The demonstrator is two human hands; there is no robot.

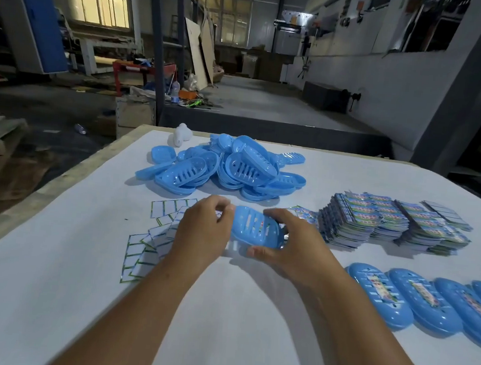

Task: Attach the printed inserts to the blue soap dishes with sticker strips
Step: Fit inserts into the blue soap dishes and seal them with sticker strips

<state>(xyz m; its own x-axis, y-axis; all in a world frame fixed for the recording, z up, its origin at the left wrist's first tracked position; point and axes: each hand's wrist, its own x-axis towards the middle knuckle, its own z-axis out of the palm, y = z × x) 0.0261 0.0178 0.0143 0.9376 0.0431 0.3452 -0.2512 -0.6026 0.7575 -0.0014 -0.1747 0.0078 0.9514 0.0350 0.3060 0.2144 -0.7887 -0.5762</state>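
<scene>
Soap dish (254, 227) between both hands' curled fingers (274, 214)

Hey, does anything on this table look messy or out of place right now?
Mostly tidy. The sticker sheets left of the hands lie fanned and overlapping at angles, unlike the neat insert stacks. The unfinished blue dishes sit in a loose heap, and a white object of unclear purpose rests near the table's far edge.
</scene>
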